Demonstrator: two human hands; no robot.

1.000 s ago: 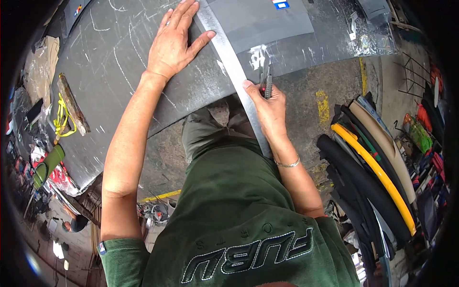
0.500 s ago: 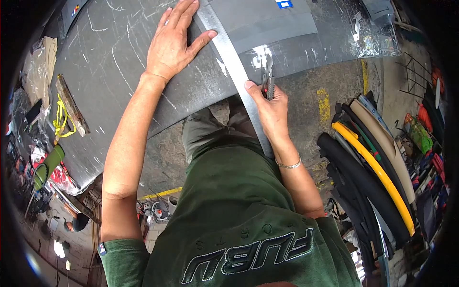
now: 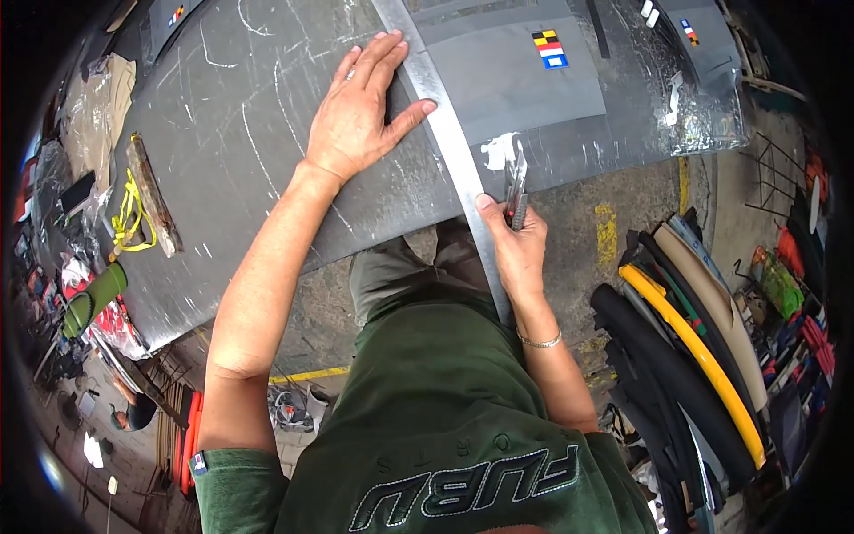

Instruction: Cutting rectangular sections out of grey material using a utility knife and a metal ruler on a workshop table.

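A long metal straightedge (image 3: pixel 451 147) lies across the dark, scratched table (image 3: pixel 240 196), and its near end sticks out past the table edge toward my body. My left hand (image 3: pixel 356 125) rests flat with fingers spread, its fingertips and thumb at the straightedge's left side. Just beyond the table edge, my right hand (image 3: pixel 520 254) has its thumb on the straightedge and holds a utility knife (image 3: pixel 516 200) with the blade pointing away from me. A grey sheet (image 3: pixel 498 84) lies along the straightedge's right side and bears a small patch of coloured flags (image 3: pixel 550 50).
Rolls of material, among them a yellow roll (image 3: pixel 698 365) and a black one (image 3: pixel 658 365), stand at the right. On the table's left lie a wooden stick (image 3: pixel 154 196), a yellow strap (image 3: pixel 129 214) and clear plastic wrapping (image 3: pixel 84 142). A green roll (image 3: pixel 95 298) is at the left edge.
The view has shifted, so the table and its contents appear lower and more of the far side shows. Both hands keep their places at the straightedge, with the knife still in the right.
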